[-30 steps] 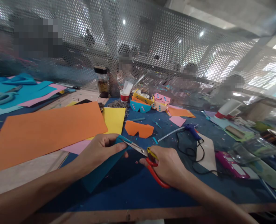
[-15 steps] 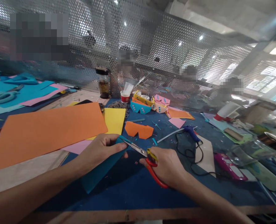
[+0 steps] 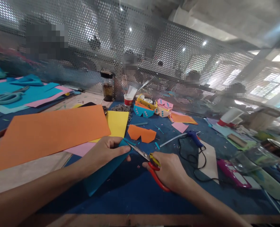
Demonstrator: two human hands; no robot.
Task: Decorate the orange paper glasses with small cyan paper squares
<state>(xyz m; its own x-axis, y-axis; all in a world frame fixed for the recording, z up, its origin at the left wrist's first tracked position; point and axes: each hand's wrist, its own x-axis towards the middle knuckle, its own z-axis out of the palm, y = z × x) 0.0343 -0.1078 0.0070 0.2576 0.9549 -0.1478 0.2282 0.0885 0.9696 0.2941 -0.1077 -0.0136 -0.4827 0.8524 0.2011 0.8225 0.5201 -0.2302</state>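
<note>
Leftmost of these, a big orange sheet (image 3: 52, 135) lies flat. Beside it, the left hand (image 3: 108, 149) pinches a piece of blue paper (image 3: 104, 176) up above the dark blue mat (image 3: 130, 197). Next, red and yellow scissors (image 3: 145, 155) have their blade tips at the paper's top edge. The right hand (image 3: 170, 168) grips their handles. Farther right, a blue glue gun (image 3: 194, 138) lies on the mat.

Sheets (image 3: 52, 135) left | cutout (image 3: 142, 134) beyond scissors (image 3: 145, 155) | glue gun (image 3: 195, 139) right of cutout | jar (image 3: 107, 86) behind sheets, before screen (image 3: 147, 25)
</note>
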